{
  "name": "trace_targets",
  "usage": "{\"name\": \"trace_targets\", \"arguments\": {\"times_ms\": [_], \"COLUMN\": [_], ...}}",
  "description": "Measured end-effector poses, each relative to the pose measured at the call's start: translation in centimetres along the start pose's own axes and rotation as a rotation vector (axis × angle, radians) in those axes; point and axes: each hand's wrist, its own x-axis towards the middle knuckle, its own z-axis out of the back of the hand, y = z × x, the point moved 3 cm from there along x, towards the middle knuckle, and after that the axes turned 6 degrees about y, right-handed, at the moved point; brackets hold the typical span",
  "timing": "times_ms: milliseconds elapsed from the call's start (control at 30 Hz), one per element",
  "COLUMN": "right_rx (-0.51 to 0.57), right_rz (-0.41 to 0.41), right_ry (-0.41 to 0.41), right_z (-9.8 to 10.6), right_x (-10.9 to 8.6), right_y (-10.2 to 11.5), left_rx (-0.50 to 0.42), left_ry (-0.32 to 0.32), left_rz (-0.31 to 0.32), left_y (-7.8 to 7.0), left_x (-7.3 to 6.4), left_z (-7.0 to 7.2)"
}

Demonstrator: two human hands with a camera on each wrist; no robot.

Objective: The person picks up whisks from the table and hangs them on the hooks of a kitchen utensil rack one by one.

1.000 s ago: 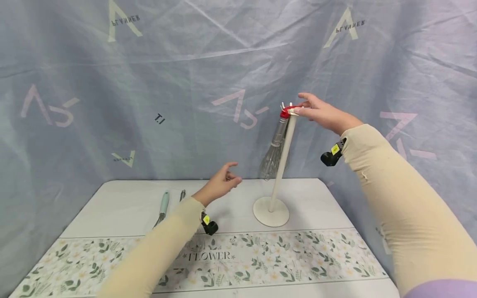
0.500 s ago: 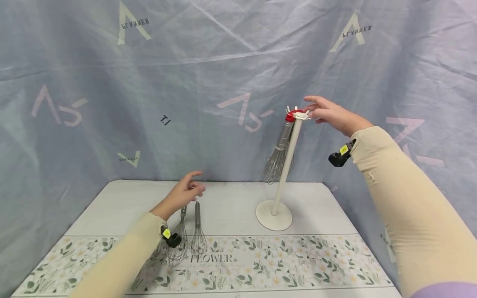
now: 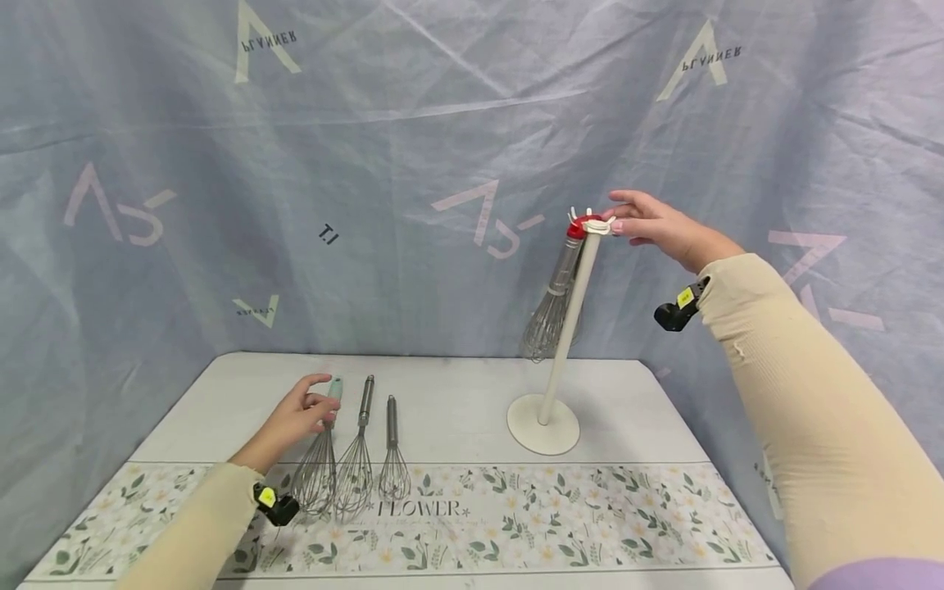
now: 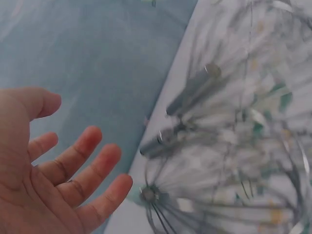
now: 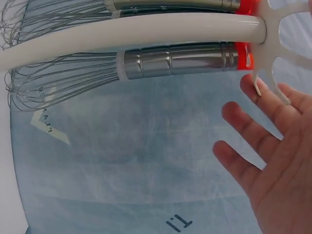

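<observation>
My left hand [image 3: 291,422] hovers with loosely spread fingers over the mint-green handle of a whisk [image 3: 317,467] on the table. Nothing lies in its palm in the left wrist view. Beside that whisk lie a longer metal-handled whisk [image 3: 357,459] and a smaller metal whisk [image 3: 393,467]. My right hand [image 3: 667,229] is at the top of a white stand [image 3: 571,328], its fingertips against the prongs of the hook crown [image 5: 268,53]. Several whisks with steel handles and red ends [image 5: 180,60] hang from the hooks, partly hidden behind the pole.
The stand's round white base [image 3: 543,434] rests on the right half of the white table [image 3: 450,418]. A band of floral print with lettering [image 3: 590,516] crosses the table. Grey-blue printed cloth [image 3: 406,164] hangs behind and along the sides.
My left hand has moved left and down from near the stand to the green-handled whisk, uncovering the other whisks. My right hand stays at the stand's top. The camera view has shifted slightly.
</observation>
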Motion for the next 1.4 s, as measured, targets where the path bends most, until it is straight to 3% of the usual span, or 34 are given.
{"name": "trace_targets", "arguments": {"times_ms": [200, 467, 667, 933, 1100, 1267, 1400], "right_rx": [-0.078, -0.346, -0.434, -0.411, -0.332, -0.205, -0.178], "right_rz": [-0.036, -0.246, -0.364, -0.379, -0.321, -0.263, -0.236], "right_ry": [-0.039, -0.145, -0.190, -0.196, -0.184, -0.116, -0.097], "right_z": [-0.4, -2.0, -2.7, -2.7, -2.7, -2.9, -2.9], "right_x": [-0.6, -0.7, -0.7, -0.9, -0.9, -0.3, -0.1], "right_y": [0.9, 4.3, 5.7, 5.8, 5.5, 4.8, 4.5], "left_rx": [0.041, 0.092, 0.077, 0.052, 0.039, 0.033, 0.040], "left_ry": [-0.016, -0.077, -0.084, -0.081, -0.079, -0.060, -0.040], "left_rz": [0.067, 0.131, 0.190, 0.206, 0.220, 0.243, 0.265], "left_y": [1.6, 2.7, 3.6, 4.2, 4.3, 4.4, 4.7], "left_x": [-0.6, -0.8, -0.7, -0.4, -0.5, -0.3, 0.1], "left_z": [0.2, 0.3, 0.4, 0.4, 0.6, 0.6, 0.5]}}
